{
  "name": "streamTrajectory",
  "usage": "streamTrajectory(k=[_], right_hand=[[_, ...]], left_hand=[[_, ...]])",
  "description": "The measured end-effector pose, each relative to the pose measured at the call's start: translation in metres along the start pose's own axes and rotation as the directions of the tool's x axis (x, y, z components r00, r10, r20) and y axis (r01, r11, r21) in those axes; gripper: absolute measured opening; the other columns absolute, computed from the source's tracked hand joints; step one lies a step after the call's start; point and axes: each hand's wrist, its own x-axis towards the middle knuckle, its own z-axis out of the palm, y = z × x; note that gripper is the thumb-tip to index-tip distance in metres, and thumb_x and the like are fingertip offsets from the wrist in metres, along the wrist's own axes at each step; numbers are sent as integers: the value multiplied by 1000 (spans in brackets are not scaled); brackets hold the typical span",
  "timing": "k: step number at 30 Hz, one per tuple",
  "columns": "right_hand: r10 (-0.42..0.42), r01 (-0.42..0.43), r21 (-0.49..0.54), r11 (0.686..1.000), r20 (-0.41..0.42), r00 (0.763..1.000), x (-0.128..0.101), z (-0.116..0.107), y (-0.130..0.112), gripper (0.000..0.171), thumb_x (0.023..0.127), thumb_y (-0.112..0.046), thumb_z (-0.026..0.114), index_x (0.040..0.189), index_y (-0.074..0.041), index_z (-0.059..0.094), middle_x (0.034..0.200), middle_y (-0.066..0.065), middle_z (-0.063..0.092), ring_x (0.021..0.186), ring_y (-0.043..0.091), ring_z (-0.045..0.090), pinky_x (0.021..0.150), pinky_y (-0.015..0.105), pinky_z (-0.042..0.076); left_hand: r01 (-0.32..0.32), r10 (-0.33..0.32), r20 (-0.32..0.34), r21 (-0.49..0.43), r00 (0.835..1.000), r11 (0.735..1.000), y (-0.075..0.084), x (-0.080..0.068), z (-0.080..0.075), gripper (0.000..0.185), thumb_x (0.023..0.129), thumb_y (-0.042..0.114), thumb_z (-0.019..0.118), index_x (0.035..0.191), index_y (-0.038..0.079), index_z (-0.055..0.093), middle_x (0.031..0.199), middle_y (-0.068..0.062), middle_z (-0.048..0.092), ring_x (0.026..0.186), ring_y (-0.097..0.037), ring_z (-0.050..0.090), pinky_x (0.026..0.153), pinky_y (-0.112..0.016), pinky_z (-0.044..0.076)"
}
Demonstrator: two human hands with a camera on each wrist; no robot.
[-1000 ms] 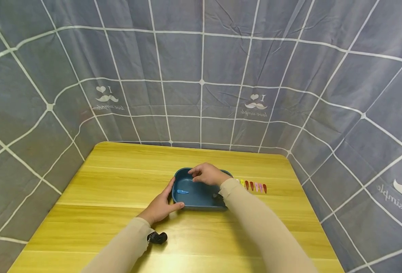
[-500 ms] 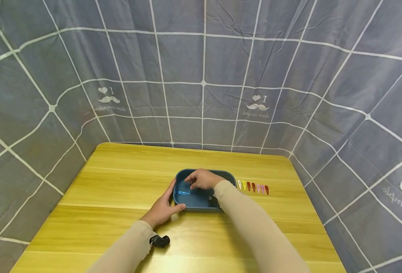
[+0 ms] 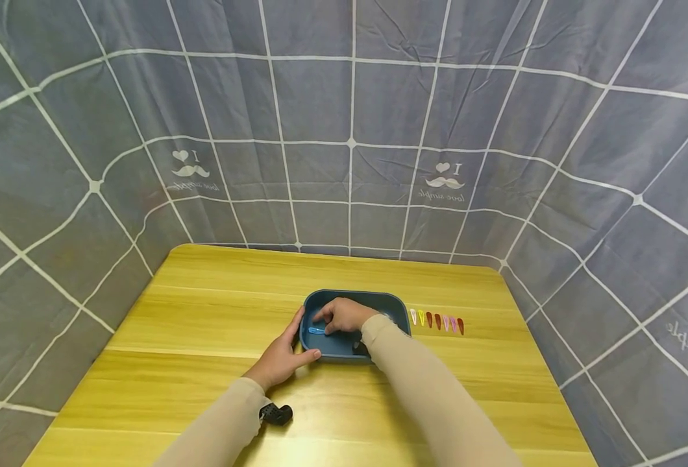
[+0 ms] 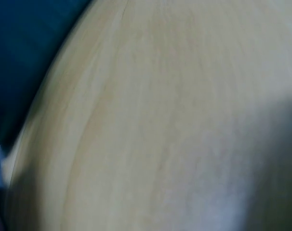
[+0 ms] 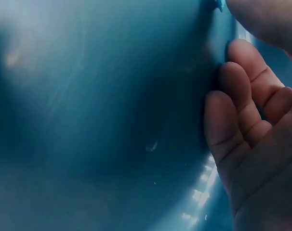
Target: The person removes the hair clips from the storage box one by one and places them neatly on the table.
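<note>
Both hands point(image 3: 344, 316) at the blue tray point(image 3: 393, 303).

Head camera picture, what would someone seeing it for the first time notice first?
Most likely the dark blue tray in the middle of the yellow wooden table, with both hands at it: the left hand grips its near left corner, and the right hand reaches inside toward a small blue hair clip. Next, the row of colourful hair clips just right of the tray.
</note>
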Motion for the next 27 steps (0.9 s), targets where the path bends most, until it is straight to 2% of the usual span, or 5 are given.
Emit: streamTrajectory(k=[9, 14, 22, 27], right_hand=[[15, -15, -8, 1000, -28, 999, 4, 7, -5, 35, 92, -9, 81, 126, -16, 79, 83, -6, 61, 73, 7, 51, 69, 21, 45], [24, -23, 30, 999, -36, 999, 1, 7, -2, 33, 90, -6, 82, 122, -16, 81, 79, -6, 60, 72, 7, 50, 69, 20, 43], [11, -11, 13, 1000, -35, 999, -2, 5, -2, 30, 92, -4, 79, 120, -13, 81, 71, -8, 58, 67, 6, 49, 67, 19, 42], [-1, 2, 18, 1000, -26, 1000, -1, 5, -3, 30, 91, -10, 82, 120, -13, 81, 69, -8, 60, 64, 4, 50, 64, 18, 43]], left_hand=[[0, 0, -4, -1, 1000, 1000, 1, -1, 0, 104, 95, 40, 79, 169, 45, 6, 177, -8, 19, 162, -34, 24, 128, -62, 25], [4, -4, -3, 2, 1000, 1000, 2, -1, 0, 104, 95, 41, 79, 169, 45, 6, 177, -9, 19, 161, -35, 24, 127, -63, 26], [6, -6, -12, 2, 1000, 1000, -1, -1, 2, 104, 95, 41, 80, 168, 46, 6, 176, -9, 20, 161, -35, 25, 127, -63, 26], [1, -1, -13, 15, 1000, 1000, 0, 0, 2, 104, 95, 42, 79, 168, 45, 7, 176, -8, 22, 161, -35, 26, 127, -63, 27]])
